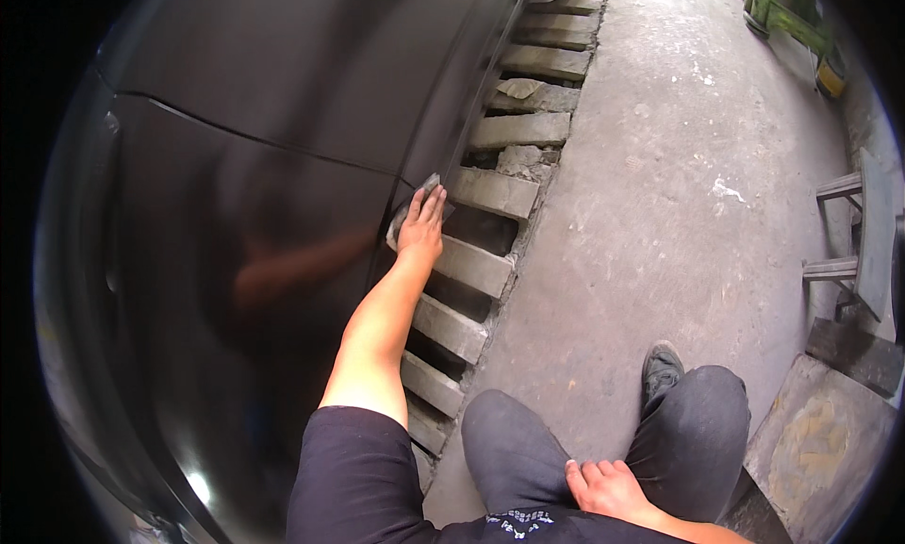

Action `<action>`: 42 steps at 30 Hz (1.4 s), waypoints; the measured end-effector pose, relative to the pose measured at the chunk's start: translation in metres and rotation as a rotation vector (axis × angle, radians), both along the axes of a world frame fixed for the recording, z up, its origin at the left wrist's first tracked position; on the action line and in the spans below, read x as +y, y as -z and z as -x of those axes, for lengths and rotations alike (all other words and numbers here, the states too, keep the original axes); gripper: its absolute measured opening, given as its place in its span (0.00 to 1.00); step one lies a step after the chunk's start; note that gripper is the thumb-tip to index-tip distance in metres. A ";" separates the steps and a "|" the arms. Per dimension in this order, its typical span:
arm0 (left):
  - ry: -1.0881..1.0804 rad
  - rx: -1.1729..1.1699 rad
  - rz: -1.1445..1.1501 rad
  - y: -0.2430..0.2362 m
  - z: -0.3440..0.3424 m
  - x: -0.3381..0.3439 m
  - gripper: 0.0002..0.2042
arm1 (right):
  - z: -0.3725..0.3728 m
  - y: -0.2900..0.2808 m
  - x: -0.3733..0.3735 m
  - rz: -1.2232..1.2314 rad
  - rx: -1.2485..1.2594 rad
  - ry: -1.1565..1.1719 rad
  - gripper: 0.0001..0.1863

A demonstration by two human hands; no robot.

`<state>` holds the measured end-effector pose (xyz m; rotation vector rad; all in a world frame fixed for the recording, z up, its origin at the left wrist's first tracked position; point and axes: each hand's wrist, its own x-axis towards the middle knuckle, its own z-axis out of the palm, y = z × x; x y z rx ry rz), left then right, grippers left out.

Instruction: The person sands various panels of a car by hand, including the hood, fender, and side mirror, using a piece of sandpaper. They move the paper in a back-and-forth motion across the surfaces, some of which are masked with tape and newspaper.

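Observation:
My left arm stretches forward to the dark, glossy car body (273,205) on the left. In my left hand (421,225) is a crumpled greyish cloth (396,225), pressed against the lower edge of the panel close to a door seam. The fingers lie together over the cloth, and part of it sticks out past the fingertips. The panel mirrors my forearm. My right hand (608,490) rests in my lap by the inner thigh, its fingers loosely curled and nothing visible in them.
Concrete slats (495,193) with dark gaps between them run alongside the car. A grey concrete floor (679,195) stretches ahead. At the right stands a bench-like wooden piece (872,233), with a stained board (820,450) nearer me. Green equipment (787,21) is at the far right.

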<state>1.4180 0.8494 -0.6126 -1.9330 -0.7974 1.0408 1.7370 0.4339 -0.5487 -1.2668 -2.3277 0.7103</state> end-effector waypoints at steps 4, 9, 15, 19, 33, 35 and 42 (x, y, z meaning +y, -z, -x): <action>0.025 0.061 0.081 -0.006 0.019 -0.041 0.29 | -0.005 -0.004 0.011 0.010 -0.008 0.022 0.16; -0.027 0.015 0.280 -0.033 0.116 -0.179 0.30 | 0.002 -0.006 0.024 0.024 0.039 -0.036 0.16; -0.075 -0.107 0.278 -0.055 0.198 -0.300 0.29 | 0.015 -0.004 0.025 0.012 0.021 -0.120 0.16; -0.112 -0.235 0.174 -0.058 0.173 -0.279 0.29 | 0.020 -0.005 0.024 0.001 0.005 -0.150 0.16; -0.078 0.052 -0.116 -0.086 0.004 -0.032 0.31 | 0.014 -0.011 0.014 0.023 0.017 -0.152 0.15; -0.054 0.079 -0.120 -0.088 0.030 -0.070 0.33 | 0.018 -0.012 0.013 0.020 0.014 -0.171 0.15; -0.162 -0.043 0.088 -0.123 0.170 -0.289 0.28 | 0.036 -0.016 0.005 0.067 -0.044 -0.292 0.16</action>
